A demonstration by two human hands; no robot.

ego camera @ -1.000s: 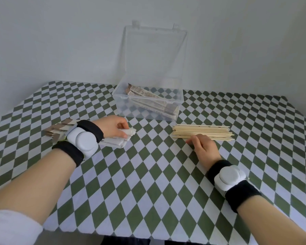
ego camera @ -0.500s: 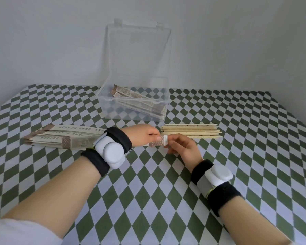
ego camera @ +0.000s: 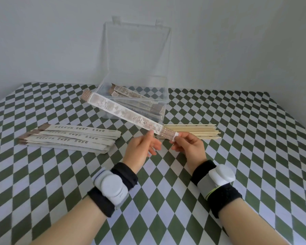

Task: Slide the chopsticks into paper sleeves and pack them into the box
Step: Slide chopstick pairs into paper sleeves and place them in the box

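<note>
At the centre of the frame, the right hand (ego camera: 189, 147) is pinching the near end of a paper sleeve (ego camera: 120, 110) that is slanting up-left across the clear box (ego camera: 165, 103), while the left hand (ego camera: 141, 147), fingers loosely spread, is touching it from below, with the bare chopsticks (ego camera: 193, 132) lying at centre right and the stack of sleeves (ego camera: 69, 138) lying at centre left.

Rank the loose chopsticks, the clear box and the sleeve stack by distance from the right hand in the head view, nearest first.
From the right hand, which pinches a paper sleeve:
1. Loose chopsticks, just behind it.
2. Clear box, farther back, to its left.
3. Sleeve stack, far left, beyond the left hand.
</note>
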